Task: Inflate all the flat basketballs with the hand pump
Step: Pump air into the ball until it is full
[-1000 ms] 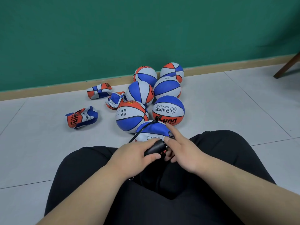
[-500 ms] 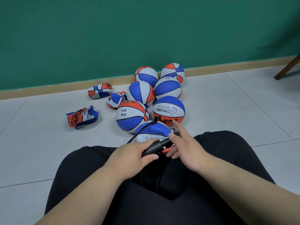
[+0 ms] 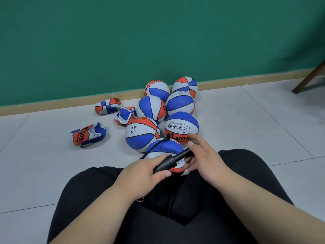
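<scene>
A grey tiled floor (image 3: 246, 120) ran back to a green wall (image 3: 158, 41). Between the seated person's knees lay a blue-and-white basketball (image 3: 163, 147), with a black hose (image 3: 154, 147) plugged into its top. The left hand (image 3: 140, 175) gripped the barrel of the hand pump (image 3: 173, 160) just above that ball. The right hand (image 3: 205, 159) clasped the pump's far end, forefinger straight. Six round balls (image 3: 181, 128) clustered just beyond, and three flat basketballs (image 3: 88, 134) lay to their left.
</scene>
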